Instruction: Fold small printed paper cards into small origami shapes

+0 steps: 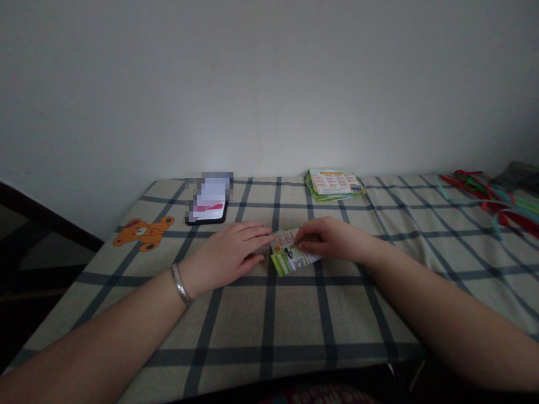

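Note:
A printed leaflet (pixel 297 261), green and white with small pictures and a square code, lies partly folded over on the checked tablecloth. My left hand (pixel 236 249) rests flat at its left side, fingers stretched out and the fingertips touching its far left corner. A silver bangle (pixel 180 283) circles that wrist. From the right, my right hand (pixel 332 238) has its thumb and bent fingers closed on the leaflet's folded-over edge. Part of the paper is hidden beneath the right fingers.
Behind the hands, a stack of similar leaflets (pixel 336 185) lies by the wall. A phone (pixel 210 199) with a lit screen and a flat orange bear cutout (pixel 143 233) are at the left. Tangled red, green and pale blue ribbons (pixel 492 196) lie at the far right.

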A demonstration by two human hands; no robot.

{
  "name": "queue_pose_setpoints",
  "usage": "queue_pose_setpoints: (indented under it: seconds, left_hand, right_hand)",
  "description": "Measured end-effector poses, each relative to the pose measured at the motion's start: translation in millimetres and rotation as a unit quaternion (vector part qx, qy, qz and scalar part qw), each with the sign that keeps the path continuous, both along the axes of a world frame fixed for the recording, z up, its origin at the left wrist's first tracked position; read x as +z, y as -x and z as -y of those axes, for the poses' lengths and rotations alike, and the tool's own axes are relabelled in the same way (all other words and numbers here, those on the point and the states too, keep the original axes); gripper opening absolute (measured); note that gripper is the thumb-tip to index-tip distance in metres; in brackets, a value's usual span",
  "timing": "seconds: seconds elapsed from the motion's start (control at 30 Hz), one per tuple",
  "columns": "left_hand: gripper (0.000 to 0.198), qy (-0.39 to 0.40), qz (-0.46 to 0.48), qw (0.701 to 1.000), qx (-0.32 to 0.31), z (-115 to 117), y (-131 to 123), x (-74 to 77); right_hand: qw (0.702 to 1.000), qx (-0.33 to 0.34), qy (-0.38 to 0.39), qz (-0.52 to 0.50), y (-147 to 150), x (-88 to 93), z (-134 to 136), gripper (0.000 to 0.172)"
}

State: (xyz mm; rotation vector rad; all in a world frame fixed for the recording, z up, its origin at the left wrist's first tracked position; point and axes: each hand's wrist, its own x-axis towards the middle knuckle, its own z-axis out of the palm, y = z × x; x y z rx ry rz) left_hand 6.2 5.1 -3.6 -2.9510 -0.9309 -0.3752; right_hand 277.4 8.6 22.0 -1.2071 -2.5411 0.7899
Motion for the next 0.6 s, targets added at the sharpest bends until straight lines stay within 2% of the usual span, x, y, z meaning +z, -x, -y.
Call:
queue_pose_setpoints:
  seconds: [0.17, 0.3, 0.47, 0.6]
  left_hand:
    - [0.054, 0.011, 0.006, 0.999, 0.042, 2.2, -0.3, 1.0]
    - [0.057, 0.009, 0.001, 0.999, 0.042, 3.8, -1.1, 0.7]
    - [0.053, 0.022, 0.007, 0.999, 0.048, 5.4, -3.8, 1.9]
    - [0.059, 0.049, 0.040, 0.996, 0.062, 6.7, -5.6, 2.8]
  right_hand:
    - [0.994, -0.030, -0.095, 0.037, 4.1, -6.9, -3.3, 0.019]
    - [0.989, -0.040, -0.134, 0.043, 3.9, -10.5, -4.7, 0.017]
    - [0.985, -0.046, -0.159, 0.044, 4.4, -14.0, -8.2, 0.016]
    - [0.983, -0.058, -0.165, 0.049, 6.4, -15.8, -9.3, 0.016]
